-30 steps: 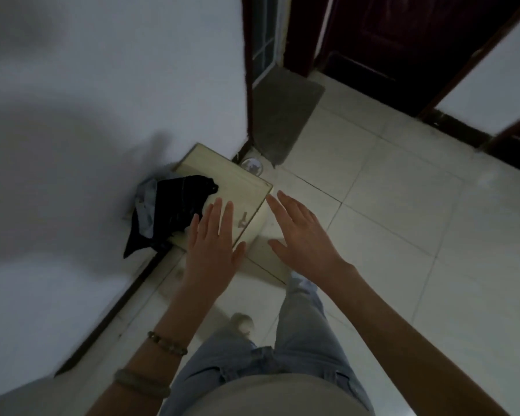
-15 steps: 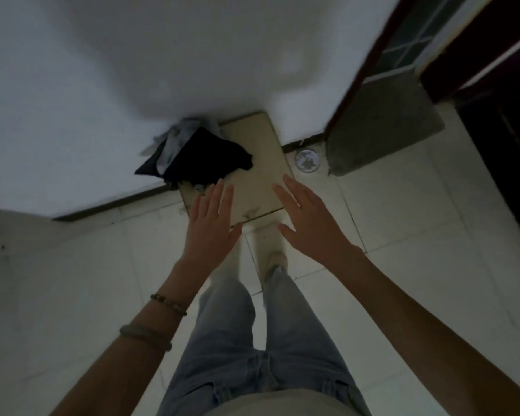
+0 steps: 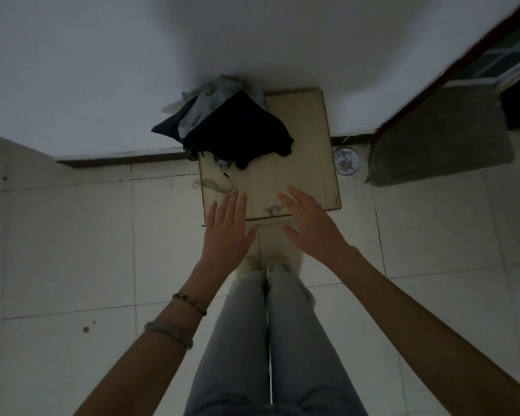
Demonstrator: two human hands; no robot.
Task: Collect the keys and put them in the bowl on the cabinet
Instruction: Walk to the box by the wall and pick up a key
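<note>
A low pale wooden cabinet stands against the white wall, seen from above. Near its front edge lies a small pale metallic object, too dim to identify; it may be the keys. My left hand hovers flat over the front left corner, fingers apart and empty. My right hand hovers over the front edge just right of the small object, also spread and empty. No bowl shows on the cabinet top; a small round patterned dish or drain lies on the floor right of it.
A heap of dark and pale blue clothes covers the cabinet's back left. A thin cord lies on the top beside my left hand. A grey mat lies by a doorway at right. My legs stand close before the cabinet on pale tiles.
The view has swung round and come closer, so the cabinet now lies square ahead. Both hands stay open and have kept their place over its front edge.
</note>
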